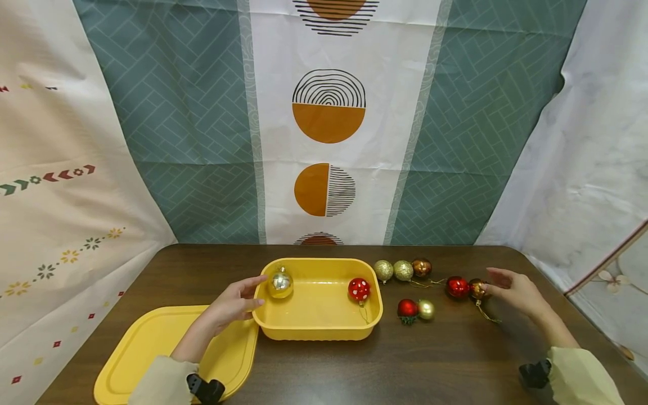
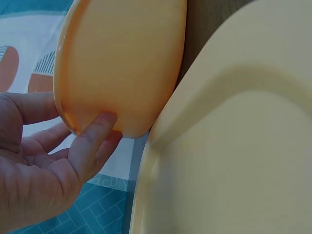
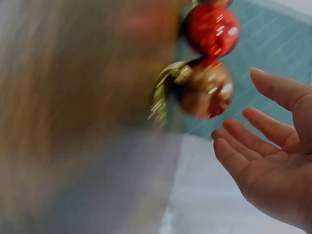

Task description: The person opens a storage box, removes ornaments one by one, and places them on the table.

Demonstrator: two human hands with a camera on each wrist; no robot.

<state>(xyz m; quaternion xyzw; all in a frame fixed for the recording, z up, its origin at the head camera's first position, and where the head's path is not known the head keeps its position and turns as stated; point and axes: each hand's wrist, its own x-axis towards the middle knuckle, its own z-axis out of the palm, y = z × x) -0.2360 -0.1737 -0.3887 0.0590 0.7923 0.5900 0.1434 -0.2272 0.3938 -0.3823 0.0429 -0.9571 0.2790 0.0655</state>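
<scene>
A yellow plastic box (image 1: 317, 334) holds a shiny gold bauble (image 1: 280, 283) at its left end and a red bauble with white dots (image 1: 359, 289) at its right. My left hand (image 1: 235, 304) touches the box's left end with its fingers extended; in the left wrist view a fingertip rests against the outer wall (image 2: 126, 63). On the right, my right hand (image 1: 518, 289) is beside a bronze bauble (image 1: 477, 288) with a gold string, its fingers spread and loosely bent. In the right wrist view a gap separates the fingers from that bauble (image 3: 207, 92). A shiny red bauble (image 1: 457, 287) adjoins it.
Two glittery gold baubles (image 1: 403, 270) and a brown bauble (image 1: 422, 267) line up behind, right of the box. Nearer lie a red bauble (image 1: 407, 309) and a pale gold one (image 1: 426, 309). A yellow lid (image 1: 136, 349) lies at left on the dark table (image 1: 405, 371).
</scene>
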